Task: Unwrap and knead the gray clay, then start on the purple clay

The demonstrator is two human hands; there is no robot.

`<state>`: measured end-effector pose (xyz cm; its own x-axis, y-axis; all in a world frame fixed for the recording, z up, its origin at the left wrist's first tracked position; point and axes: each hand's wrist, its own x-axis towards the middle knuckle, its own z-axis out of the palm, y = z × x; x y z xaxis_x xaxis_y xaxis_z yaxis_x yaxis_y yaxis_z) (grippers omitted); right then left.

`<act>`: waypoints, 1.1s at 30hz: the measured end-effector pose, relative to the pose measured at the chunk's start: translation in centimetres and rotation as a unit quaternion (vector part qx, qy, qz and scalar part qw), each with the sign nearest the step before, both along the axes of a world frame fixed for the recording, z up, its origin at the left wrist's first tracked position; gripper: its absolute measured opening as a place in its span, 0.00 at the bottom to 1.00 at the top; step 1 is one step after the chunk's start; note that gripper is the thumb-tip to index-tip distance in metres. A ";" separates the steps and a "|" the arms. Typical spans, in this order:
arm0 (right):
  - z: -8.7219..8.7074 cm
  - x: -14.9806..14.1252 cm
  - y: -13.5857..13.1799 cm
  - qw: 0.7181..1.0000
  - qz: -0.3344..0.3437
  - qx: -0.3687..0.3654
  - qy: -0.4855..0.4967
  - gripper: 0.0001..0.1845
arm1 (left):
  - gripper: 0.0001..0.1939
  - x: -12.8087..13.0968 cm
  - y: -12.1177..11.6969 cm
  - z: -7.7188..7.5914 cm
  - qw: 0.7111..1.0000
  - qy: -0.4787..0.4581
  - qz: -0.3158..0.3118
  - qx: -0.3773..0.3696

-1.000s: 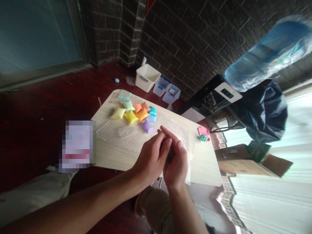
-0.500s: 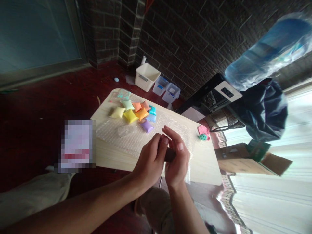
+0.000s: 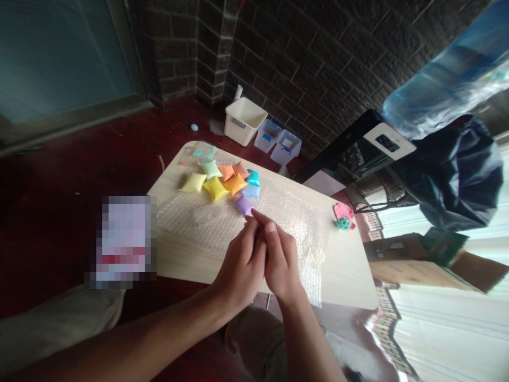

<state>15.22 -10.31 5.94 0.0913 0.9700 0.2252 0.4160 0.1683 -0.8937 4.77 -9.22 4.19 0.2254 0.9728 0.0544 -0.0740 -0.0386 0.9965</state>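
My left hand and my right hand are pressed together above the table's near side, fingers closed around each other. Between them they enclose a dark brown lump that looks like soft modelling clay; it is almost wholly hidden by the fingers now. Just beyond my fingertips lies a purple packet of clay. Further back sit more pillow-shaped packets, among them a yellow packet, an orange packet and a teal packet. A crumpled clear wrapper rests on the bubble wrap under my hands.
Pink and green shaped pieces lie at the right end of the wooden table. On the floor behind stand a cream basket and two clear bins. An open cardboard box is at the right. A blurred-out item is left.
My right hand has turned and closed over against my left, covering the brown lump that showed between the palms. The view has shifted slightly.
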 end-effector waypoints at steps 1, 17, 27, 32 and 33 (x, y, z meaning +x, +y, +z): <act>-0.3 0.0 0.3 1.000 0.001 -0.011 0.011 0.24 | 0.08 -0.1 0.2 0.0 1.000 0.005 0.002 -0.001; -2.9 -3.6 4.7 0.937 -0.086 0.012 0.340 0.28 | 0.10 -1.9 4.5 -0.7 0.998 0.047 0.047 0.015; -2.9 -5.7 5.2 0.918 -0.161 0.068 0.357 0.29 | 0.09 -2.3 3.8 -0.2 0.998 0.013 0.052 0.027; -2.1 -5.7 5.5 0.903 -0.162 0.066 0.392 0.28 | 0.10 -2.3 4.0 -0.1 0.997 -0.003 0.069 0.025; -1.8 -5.8 5.5 0.908 -0.153 0.048 0.388 0.26 | 0.10 -2.3 4.0 -0.2 0.997 -0.006 0.072 0.021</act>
<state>9.42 -4.80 4.11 0.5208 0.8515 0.0601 -0.2917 0.2437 -0.9249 2.48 -5.20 4.04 0.0834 0.9917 0.0979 -0.0764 -0.0916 0.9929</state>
